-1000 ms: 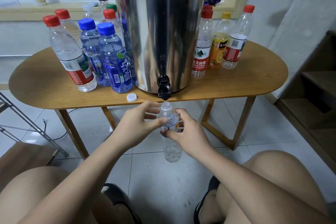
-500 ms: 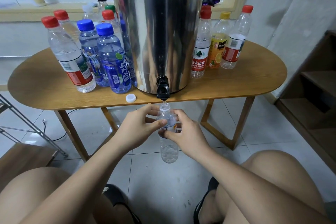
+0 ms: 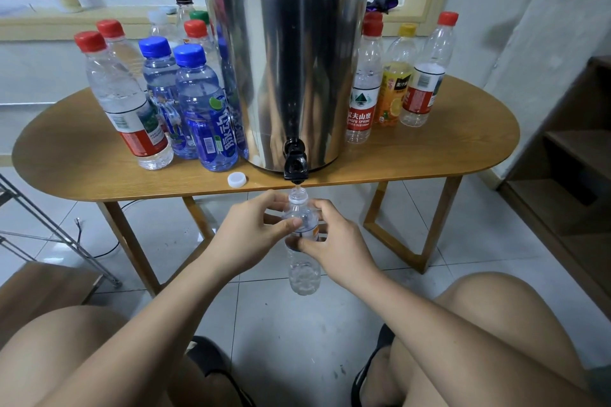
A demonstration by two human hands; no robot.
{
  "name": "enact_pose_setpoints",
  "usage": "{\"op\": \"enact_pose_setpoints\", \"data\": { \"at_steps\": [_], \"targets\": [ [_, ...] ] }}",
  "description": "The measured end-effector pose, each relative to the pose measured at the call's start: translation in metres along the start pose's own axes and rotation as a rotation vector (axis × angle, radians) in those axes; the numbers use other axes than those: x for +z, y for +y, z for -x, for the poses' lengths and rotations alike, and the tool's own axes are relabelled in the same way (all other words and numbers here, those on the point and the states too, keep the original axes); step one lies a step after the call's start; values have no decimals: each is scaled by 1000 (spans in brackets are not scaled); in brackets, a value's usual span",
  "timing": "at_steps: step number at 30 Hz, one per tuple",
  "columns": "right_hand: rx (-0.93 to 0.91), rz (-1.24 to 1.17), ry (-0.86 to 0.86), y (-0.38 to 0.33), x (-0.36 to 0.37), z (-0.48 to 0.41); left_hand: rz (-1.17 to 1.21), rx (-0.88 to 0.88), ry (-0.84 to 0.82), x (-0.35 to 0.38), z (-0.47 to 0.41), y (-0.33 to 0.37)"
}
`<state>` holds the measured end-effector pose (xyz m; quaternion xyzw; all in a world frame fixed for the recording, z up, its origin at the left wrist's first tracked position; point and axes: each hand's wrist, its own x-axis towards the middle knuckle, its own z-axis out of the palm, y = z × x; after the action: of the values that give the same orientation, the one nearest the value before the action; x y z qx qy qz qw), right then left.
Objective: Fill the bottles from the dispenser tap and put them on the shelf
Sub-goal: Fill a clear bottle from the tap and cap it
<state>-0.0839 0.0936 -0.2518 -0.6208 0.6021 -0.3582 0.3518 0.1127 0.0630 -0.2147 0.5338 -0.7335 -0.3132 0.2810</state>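
Note:
A small clear plastic bottle (image 3: 303,274) hangs upright just below the black tap (image 3: 295,166) of the tall steel dispenser (image 3: 287,43). Its open mouth sits right under the spout, and a thin stream of water runs into it. A little water lies in its base. My left hand (image 3: 256,230) grips the bottle's upper part from the left. My right hand (image 3: 334,241) holds it from the right around the label. A white cap (image 3: 236,179) lies on the table edge to the left of the tap.
The oval wooden table (image 3: 446,149) carries several capped bottles left of the dispenser (image 3: 205,109) and three on its right (image 3: 362,82). A dark wooden shelf unit (image 3: 572,158) stands at the right. My knees frame the tiled floor below. A metal rack leg (image 3: 49,235) is at left.
Both hands and the bottle stay under the tap with hardly any shift. The view has drifted slightly.

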Motion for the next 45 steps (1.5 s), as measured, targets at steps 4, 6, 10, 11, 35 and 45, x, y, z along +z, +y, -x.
{"op": "enact_pose_setpoints", "data": {
  "at_steps": [4, 6, 10, 11, 35, 45],
  "targets": [
    [-2, -4, 5, 0, 0, 0, 2, -3, 1, 0, 0, 0],
    [-4, -12, 7, -1, 0, 0, -4, 1, 0, 0, 1, 0],
    [-5, -9, 7, -2, 0, 1, -2, -3, -7, 0, 0, 1],
    [-6, -6, 7, -1, 0, 1, 0, -2, -8, 0, 0, 1],
    [-29, -16, 28, 2, 2, 0, 13, -2, 12, 1, 2, 2],
    [-31, -1, 18, 2, 2, 0, -1, -3, -7, 1, 2, 2]
  ]
}}
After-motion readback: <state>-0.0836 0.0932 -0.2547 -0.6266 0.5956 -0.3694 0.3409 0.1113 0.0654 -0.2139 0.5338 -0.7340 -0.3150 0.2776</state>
